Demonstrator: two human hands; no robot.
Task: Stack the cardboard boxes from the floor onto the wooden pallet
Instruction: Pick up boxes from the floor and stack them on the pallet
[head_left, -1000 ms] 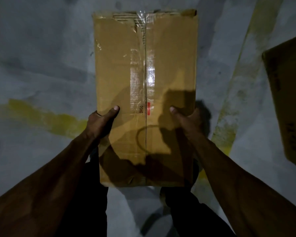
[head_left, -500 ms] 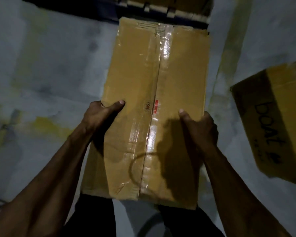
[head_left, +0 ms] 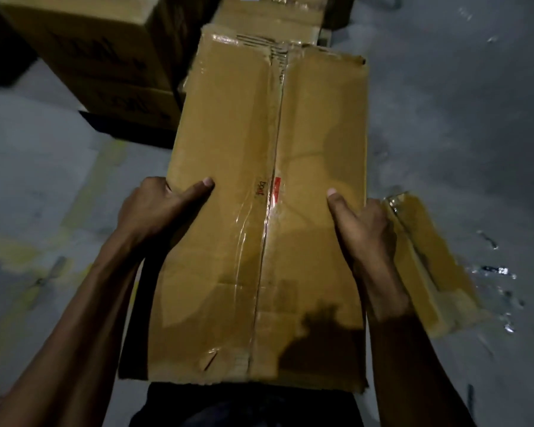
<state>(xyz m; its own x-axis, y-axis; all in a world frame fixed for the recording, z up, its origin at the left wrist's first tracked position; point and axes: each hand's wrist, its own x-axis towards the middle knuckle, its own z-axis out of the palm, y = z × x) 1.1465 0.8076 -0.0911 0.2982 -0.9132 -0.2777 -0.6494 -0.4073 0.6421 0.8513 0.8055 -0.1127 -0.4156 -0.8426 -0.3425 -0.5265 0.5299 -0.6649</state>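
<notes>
I carry a long taped cardboard box point(head_left: 269, 143) flat in front of me, above the floor. My left hand point(head_left: 161, 204) grips its left edge, thumb lying on the top face. My right hand point(head_left: 359, 223) grips the right edge the same way. Ahead, at the top left, two stacked cardboard boxes point(head_left: 99, 57) stand on a dark pallet point(head_left: 127, 131). Another box point(head_left: 275, 16) lies just beyond the far end of the carried one; what it rests on is hidden.
A smaller cardboard box point(head_left: 429, 266) lies on the grey concrete floor point(head_left: 460, 118) right of my right hand. Worn yellow floor lines point(head_left: 84, 192) run at the left. Scraps of clear tape point(head_left: 497, 269) glint on the floor at the right.
I have moved forward with the box, both hands holding as before. The stacked boxes and pallet have come into view ahead, and the floor box at the right has slid down beside my right hand.
</notes>
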